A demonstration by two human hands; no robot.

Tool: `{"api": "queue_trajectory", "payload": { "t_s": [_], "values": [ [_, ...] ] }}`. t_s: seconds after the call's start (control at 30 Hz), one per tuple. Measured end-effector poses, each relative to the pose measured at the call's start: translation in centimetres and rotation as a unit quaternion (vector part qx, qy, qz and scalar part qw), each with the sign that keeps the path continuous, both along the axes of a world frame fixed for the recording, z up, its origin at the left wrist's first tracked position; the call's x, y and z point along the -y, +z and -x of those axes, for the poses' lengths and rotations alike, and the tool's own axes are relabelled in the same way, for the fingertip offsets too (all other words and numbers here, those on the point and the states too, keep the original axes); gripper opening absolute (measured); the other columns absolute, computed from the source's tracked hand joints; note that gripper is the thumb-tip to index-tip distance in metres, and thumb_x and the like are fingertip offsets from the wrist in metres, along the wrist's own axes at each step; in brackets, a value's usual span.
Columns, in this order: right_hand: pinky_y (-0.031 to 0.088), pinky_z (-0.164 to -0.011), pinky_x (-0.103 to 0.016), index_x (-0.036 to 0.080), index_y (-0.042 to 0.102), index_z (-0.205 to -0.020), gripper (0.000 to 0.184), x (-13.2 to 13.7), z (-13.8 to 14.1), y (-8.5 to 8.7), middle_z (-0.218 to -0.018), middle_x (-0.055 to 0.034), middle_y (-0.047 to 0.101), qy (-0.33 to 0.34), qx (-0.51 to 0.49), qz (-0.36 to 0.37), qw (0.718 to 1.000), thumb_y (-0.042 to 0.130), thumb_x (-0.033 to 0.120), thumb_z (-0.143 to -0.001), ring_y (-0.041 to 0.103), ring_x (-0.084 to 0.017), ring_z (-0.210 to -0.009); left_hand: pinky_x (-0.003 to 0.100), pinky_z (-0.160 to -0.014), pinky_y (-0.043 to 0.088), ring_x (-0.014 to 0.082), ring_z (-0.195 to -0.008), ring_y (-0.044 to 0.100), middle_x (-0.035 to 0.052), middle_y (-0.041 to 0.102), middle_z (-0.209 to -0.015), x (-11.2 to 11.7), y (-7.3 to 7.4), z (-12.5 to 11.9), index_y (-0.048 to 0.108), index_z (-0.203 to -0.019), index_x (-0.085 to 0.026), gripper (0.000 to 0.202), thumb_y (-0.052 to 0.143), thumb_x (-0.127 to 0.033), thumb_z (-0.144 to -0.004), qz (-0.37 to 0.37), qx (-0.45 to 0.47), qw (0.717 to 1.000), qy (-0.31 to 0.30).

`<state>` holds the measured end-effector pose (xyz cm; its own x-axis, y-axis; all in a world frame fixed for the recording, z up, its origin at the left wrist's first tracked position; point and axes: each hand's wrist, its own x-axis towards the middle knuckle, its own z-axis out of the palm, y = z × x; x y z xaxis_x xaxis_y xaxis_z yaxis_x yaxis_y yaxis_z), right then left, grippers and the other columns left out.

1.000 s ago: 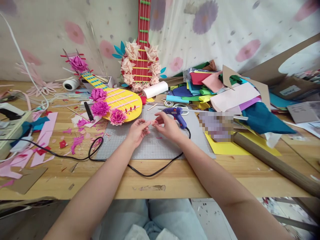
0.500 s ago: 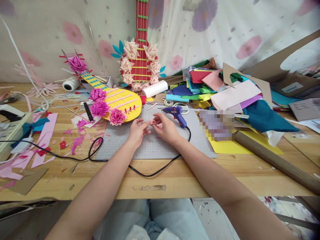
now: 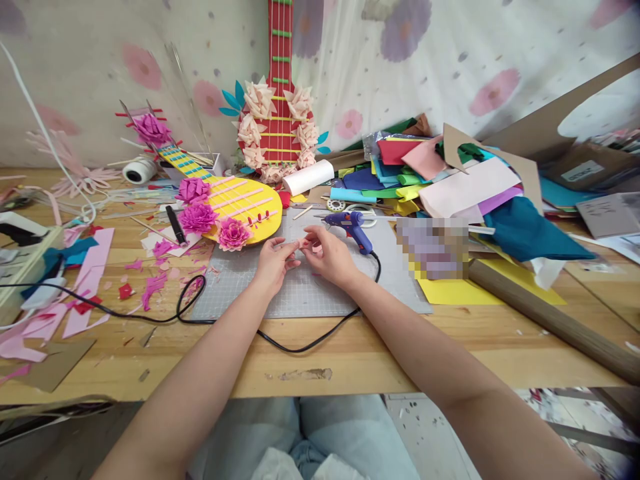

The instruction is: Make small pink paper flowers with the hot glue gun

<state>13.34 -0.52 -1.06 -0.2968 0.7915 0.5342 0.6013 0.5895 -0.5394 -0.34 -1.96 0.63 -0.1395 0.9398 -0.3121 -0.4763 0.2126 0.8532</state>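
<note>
Above the grey cutting mat (image 3: 300, 297), my left hand (image 3: 274, 265) and my right hand (image 3: 327, 255) meet at the fingertips. Both are closed in a pinch around something very small, perhaps a reddish scrap, too small to make out. Just beyond the right hand lies a blue glue gun (image 3: 353, 227), its nozzle pointing left. Behind the left hand is a yellow paper guitar (image 3: 250, 207) with pink stripes, small red bits and magenta paper flowers (image 3: 234, 233). A thin pale stick (image 3: 303, 212) rests on the mat past the fingertips.
A red paper guitar (image 3: 281, 143) with peach flowers leans on the back curtain. Coloured paper sheets (image 3: 400, 167) pile up at right, near a brown roll (image 3: 545, 317). Pink scraps (image 3: 153, 287) litter the left. A black cord (image 3: 300, 349) loops across the table (image 3: 225, 373).
The view has shifted very slightly. Both hands stay pinched together in nearly the same place, with only small finger movement.
</note>
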Motion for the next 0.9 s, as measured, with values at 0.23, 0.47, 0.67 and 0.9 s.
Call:
{"api": "queue_trajectory", "payload": {
  "t_s": [0.23,0.47,0.67,0.9],
  "values": [
    [0.052,-0.078,-0.033,0.019,0.050,-0.112,0.033,0.11,0.15,0.02,-0.096,-0.0073,0.067,-0.007,0.009,0.001,1.000,0.056,0.018,-0.080,0.064,-0.020,-0.090,0.017,-0.044,0.045,0.0053,-0.048,0.049,-0.0058,0.054,-0.063,-0.05,0.06,-0.08,0.042,-0.088,-0.018,0.035,0.068,-0.006,-0.068,0.000,-0.001,1.000,0.002],
    [0.052,-0.077,-0.034,0.021,0.050,-0.111,0.032,0.14,0.09,0.12,-0.095,-0.0070,0.068,-0.006,0.003,0.005,1.000,0.056,0.020,-0.080,0.065,-0.020,-0.088,0.018,-0.045,0.046,0.0056,-0.049,0.050,-0.0046,0.057,-0.066,0.26,0.41,-0.23,0.041,-0.088,-0.018,0.041,0.073,-0.008,-0.064,0.001,-0.007,1.000,-0.001],
    [0.052,-0.077,-0.034,0.020,0.049,-0.110,0.031,0.15,0.10,0.11,-0.094,-0.0069,0.068,-0.004,-0.009,0.002,1.000,0.056,0.020,-0.079,0.065,-0.019,-0.088,0.018,-0.045,0.045,0.0057,-0.051,0.050,-0.0046,0.056,-0.069,0.18,0.31,-0.14,0.042,-0.088,-0.018,0.039,0.071,-0.011,-0.062,-0.004,-0.004,1.000,-0.009],
    [0.054,-0.070,-0.032,0.020,0.047,-0.110,0.033,0.27,-0.11,0.12,-0.092,-0.0061,0.067,-0.007,-0.057,0.038,0.998,0.058,0.021,-0.078,0.066,-0.018,-0.080,0.016,-0.046,0.036,0.0064,-0.061,0.049,-0.0018,0.058,-0.081,0.25,-0.27,0.59,0.052,-0.082,-0.019,0.024,0.069,-0.016,-0.065,-0.177,-0.176,0.965,0.076]
  ]
}}
